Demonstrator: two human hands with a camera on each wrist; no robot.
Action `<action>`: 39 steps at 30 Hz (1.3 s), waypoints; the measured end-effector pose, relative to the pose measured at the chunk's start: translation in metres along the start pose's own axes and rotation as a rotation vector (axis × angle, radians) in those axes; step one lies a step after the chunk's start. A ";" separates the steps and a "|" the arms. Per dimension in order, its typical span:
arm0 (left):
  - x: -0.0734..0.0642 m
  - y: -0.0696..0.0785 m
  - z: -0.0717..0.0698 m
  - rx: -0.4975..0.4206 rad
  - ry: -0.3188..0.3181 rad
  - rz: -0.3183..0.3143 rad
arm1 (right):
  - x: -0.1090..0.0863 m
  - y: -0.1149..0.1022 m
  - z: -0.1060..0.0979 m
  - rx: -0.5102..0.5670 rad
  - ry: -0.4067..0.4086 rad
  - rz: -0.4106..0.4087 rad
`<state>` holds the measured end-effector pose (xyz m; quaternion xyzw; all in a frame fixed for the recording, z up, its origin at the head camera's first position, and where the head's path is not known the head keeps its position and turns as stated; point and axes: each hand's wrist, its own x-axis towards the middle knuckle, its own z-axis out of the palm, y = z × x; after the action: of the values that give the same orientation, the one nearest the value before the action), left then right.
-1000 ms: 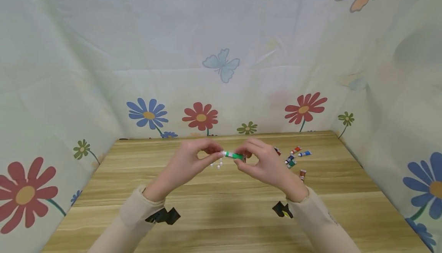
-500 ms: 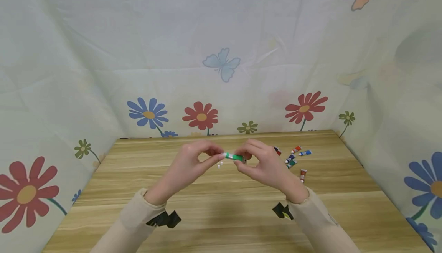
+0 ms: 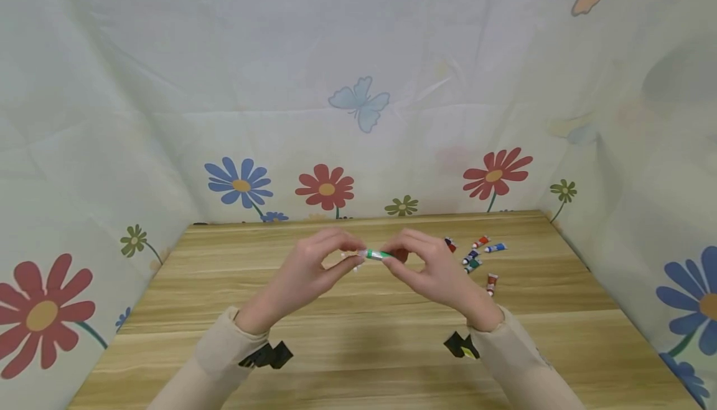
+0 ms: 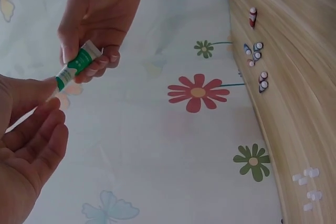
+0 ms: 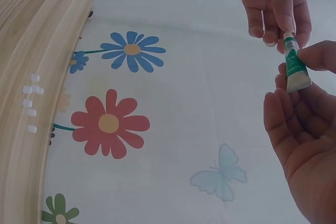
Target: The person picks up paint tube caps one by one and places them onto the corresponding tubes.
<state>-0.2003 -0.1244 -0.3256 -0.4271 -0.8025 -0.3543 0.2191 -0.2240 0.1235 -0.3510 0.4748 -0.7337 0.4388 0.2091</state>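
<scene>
A small green-and-white paint tube (image 3: pixel 379 254) is held above the table between both hands. My left hand (image 3: pixel 308 264) pinches its narrow cap end with thumb and forefinger, and the fingertips mostly cover the cap. My right hand (image 3: pixel 437 267) pinches the body of the tube. In the left wrist view the flat tail of the tube (image 4: pixel 86 56) sticks out past the right thumb. From the right wrist, the tube (image 5: pixel 295 66) lies between the right thumb and curled fingers, its narrow end meeting the left fingertips.
Several small white caps (image 4: pixel 313 172) lie on the wooden table (image 3: pixel 358 348) behind the left hand, partly hidden in the head view. Right of the hands are several paint tubes, among them a red one (image 3: pixel 480 242), a blue one (image 3: pixel 495 248) and a brown one (image 3: pixel 492 284). Flower-printed cloth encloses the table.
The left fingers have shifted slightly at the cap end. The right fingertips now cover more of the tube's tail in the head view. Both arms stay nearly in place.
</scene>
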 end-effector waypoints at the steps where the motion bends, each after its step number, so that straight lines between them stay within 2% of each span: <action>1: 0.000 0.000 0.000 0.001 0.003 -0.020 | 0.000 0.000 0.000 0.000 0.005 0.002; 6: 0.000 0.000 0.000 -0.007 -0.012 -0.155 | -0.001 0.000 0.000 -0.034 0.031 0.005; 9: 0.000 -0.001 -0.001 -0.018 -0.042 -0.208 | -0.003 0.001 0.001 -0.075 0.035 -0.015; 14: -0.001 -0.001 -0.001 -0.030 -0.072 -0.241 | -0.003 -0.001 0.003 -0.126 0.034 -0.073; 21: -0.002 0.002 0.000 -0.033 -0.071 -0.240 | -0.001 -0.002 0.004 -0.156 0.037 -0.112; 24: -0.002 0.002 0.002 -0.033 -0.068 -0.224 | -0.002 -0.002 0.004 -0.139 0.035 -0.102; 28: -0.002 0.001 0.004 -0.019 -0.057 -0.167 | -0.003 -0.001 0.004 -0.098 0.028 -0.068; 39: -0.003 -0.002 0.008 0.062 -0.033 0.082 | -0.008 0.003 0.005 0.054 0.023 0.097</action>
<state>-0.2010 -0.1208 -0.3333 -0.4583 -0.7985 -0.3129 0.2333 -0.2226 0.1241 -0.3605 0.4389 -0.7415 0.4734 0.1830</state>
